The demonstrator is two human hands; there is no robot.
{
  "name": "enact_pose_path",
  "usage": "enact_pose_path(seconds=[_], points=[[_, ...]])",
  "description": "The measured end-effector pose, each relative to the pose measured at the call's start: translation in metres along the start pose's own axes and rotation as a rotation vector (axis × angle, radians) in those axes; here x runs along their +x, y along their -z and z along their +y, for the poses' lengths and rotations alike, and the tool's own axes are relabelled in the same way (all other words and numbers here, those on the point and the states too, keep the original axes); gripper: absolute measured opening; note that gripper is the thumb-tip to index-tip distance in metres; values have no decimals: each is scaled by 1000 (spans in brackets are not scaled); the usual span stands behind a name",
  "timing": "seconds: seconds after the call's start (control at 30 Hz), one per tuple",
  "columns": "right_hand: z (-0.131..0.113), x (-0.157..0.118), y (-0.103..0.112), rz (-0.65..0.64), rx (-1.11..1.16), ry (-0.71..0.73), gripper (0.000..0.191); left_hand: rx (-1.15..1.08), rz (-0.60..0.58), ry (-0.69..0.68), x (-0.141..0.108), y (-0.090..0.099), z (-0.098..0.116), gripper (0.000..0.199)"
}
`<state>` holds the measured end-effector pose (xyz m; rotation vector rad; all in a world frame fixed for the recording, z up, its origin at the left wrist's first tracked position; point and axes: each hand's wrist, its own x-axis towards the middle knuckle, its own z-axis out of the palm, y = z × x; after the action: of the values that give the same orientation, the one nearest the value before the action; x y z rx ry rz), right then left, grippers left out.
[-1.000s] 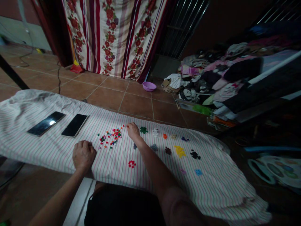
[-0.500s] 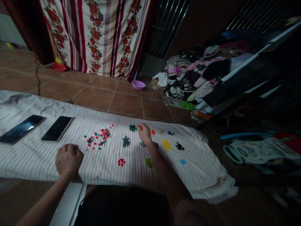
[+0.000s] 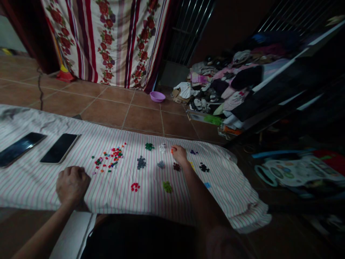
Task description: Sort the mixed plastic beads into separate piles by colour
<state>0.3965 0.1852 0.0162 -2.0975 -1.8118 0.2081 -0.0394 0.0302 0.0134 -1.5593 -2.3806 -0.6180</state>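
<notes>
My right hand [image 3: 178, 153] is at the far side of the striped cloth, its fingers pinched at a small orange piece [image 3: 172, 150]. The hand hides most of the orange spot and what lies beneath it. White pieces [image 3: 162, 148] lie just left of these fingers, and dark brown ones [image 3: 176, 166] are below. My left hand [image 3: 72, 183] rests knuckles-up near the cloth's front edge with its fingers curled in; nothing shows in it. Beyond it is a scattered mix of small coloured pieces [image 3: 115, 153], mostly red.
Single-colour piles include green [image 3: 149, 146], dark grey [image 3: 141, 162], red [image 3: 135, 187], lime green [image 3: 167, 186] and black [image 3: 204, 167]. Two phones [image 3: 59, 148] lie at the left of the striped cloth [image 3: 107, 194]. A purple basin [image 3: 157, 96] is on the floor behind.
My right hand has moved right, from beside the green pile to the orange spot, uncovering the white and light grey pieces. The left hand stays resting on the cloth; the view has shifted slightly.
</notes>
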Motion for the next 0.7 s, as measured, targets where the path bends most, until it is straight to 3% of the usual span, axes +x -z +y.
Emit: enact_pose_path(seconds=[0.27,0.37,0.5,0.6,0.7], points=[[-4,0,14,-9,-20,-50,33,-31,-2,0,0,0,0,19],[-23,1,17,71,-27,58,31,-14,8,6,0,-1,-1,20],[-81,-6,4,114,149,330,27,7,2,11,0,-4,-2,20],[-136,-17,-22,20,261,531,25,17,3,23,0,-3,-1,20],[-182,-26,-53,-108,259,606,25,24,-6,20,0,-2,0,20]])
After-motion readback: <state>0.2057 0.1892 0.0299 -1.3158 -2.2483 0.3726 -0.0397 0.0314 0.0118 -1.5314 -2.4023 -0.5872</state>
